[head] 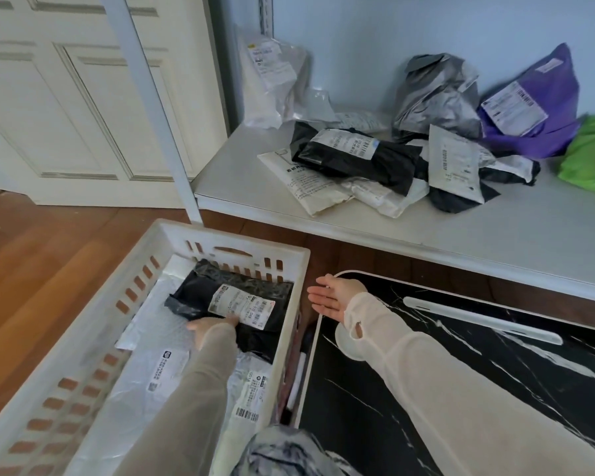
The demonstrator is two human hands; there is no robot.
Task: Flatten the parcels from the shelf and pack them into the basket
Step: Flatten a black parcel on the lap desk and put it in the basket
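Inside the basket (291, 255), your left hand (208, 329) presses flat on the black parcel (234, 304); right of the basket, your right hand (334, 297) hovers spread, palm up, empty.

Soft, even daylight, faint shadows, wide-angle bending at the edges, slight softness throughout

Basket (291, 269) w/ parcels (244, 304) front-left; shelf (426, 228) behind, more parcels on it.
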